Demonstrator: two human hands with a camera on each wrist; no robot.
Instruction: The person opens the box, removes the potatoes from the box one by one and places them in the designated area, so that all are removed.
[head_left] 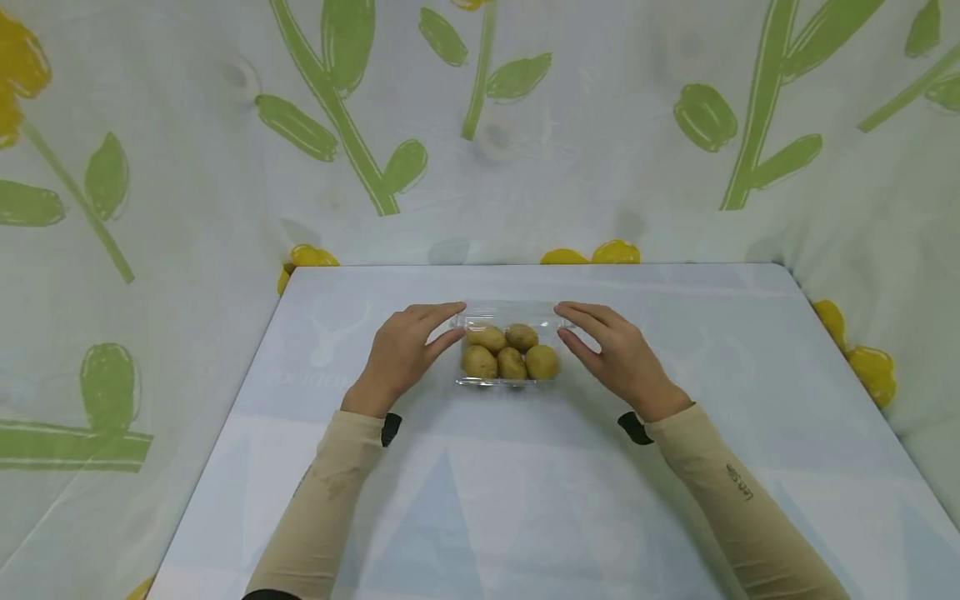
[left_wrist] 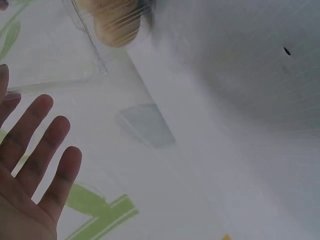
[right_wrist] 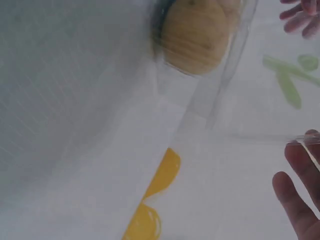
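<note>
A clear plastic container (head_left: 510, 380) holding several small yellow-brown potatoes (head_left: 512, 353) sits on the table, near its middle. My left hand (head_left: 408, 350) lies at the container's left end with straight fingers touching its far corner. My right hand (head_left: 611, 350) mirrors it at the right end, fingers straight against the rim. In the left wrist view my left fingers (left_wrist: 37, 150) spread out beside the container's clear edge (left_wrist: 90, 45), with a potato (left_wrist: 115, 22) above. The right wrist view shows a potato (right_wrist: 197, 37) behind the clear wall (right_wrist: 235, 55) and my right fingertips (right_wrist: 300, 195) on the rim.
The table (head_left: 525, 500) is covered in a pale blue-white cloth. A white sheet printed with green stems and yellow flowers (head_left: 337, 108) hangs behind and at both sides. Beige sleeves (head_left: 322, 508) cover both forearms.
</note>
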